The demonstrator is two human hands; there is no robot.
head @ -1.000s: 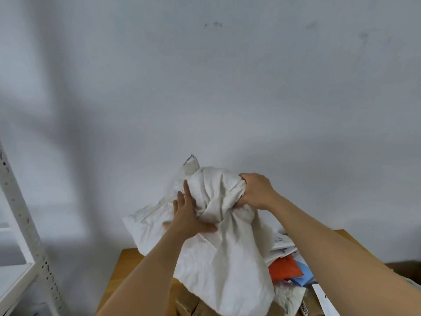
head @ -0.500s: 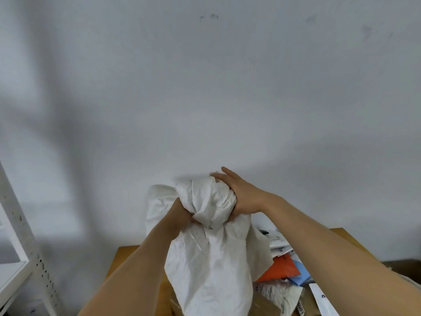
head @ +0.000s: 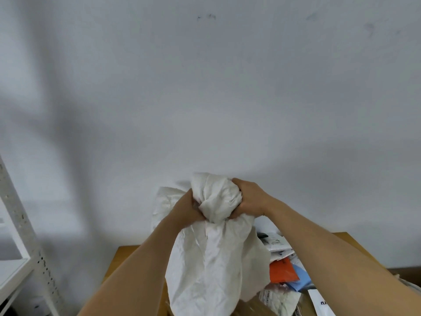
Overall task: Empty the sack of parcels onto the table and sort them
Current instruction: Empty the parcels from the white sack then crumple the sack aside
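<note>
Both hands, left hand [head: 189, 207] and right hand [head: 249, 199], grip the bunched sack [head: 211, 258] at lower centre; shake it over the worktop [head: 127, 253] beside the parcels [head: 283, 270].

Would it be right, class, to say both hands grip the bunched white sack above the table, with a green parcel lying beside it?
Not quite. The head view shows the left hand and right hand gripping the white sack above the table, but the parcel beside it is orange, not green.
</note>
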